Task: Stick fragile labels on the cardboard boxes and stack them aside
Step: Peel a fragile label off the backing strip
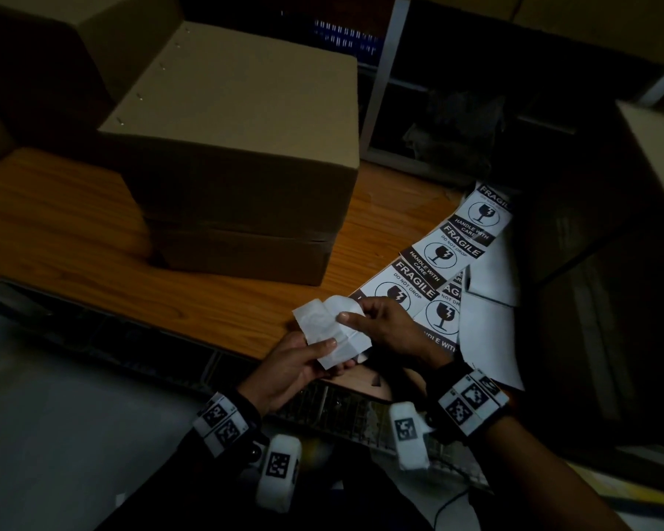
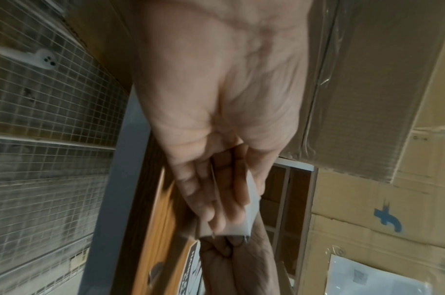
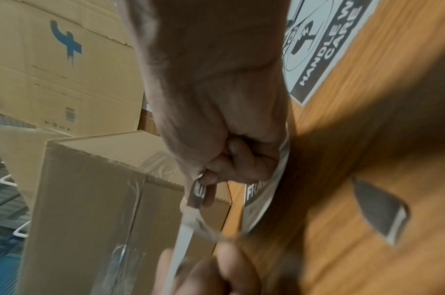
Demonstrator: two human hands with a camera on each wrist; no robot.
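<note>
Head view: my left hand (image 1: pixel 296 367) and right hand (image 1: pixel 386 325) pinch one fragile label (image 1: pixel 332 331) above the desk (image 1: pixel 73 224) edge, near the stacked cardboard boxes (image 1: pixel 242 155).
Left wrist: fingers (image 2: pixel 231 201) clamp its backing.
Right wrist: fingertips (image 3: pixel 208 179) pinch a curled corner. The label looks thin and limp; hold it by the edges.

I have both hands close together at the near edge. My left hand (image 1: pixel 296 364) sits lower and nearer, thumb pinched down across the white paper label (image 1: pixel 330 331). My right hand (image 1: pixel 384 323), just right of it, curls its fingers on the label's far edge, seemingly pinching; the wrist views are blurred.
</note>
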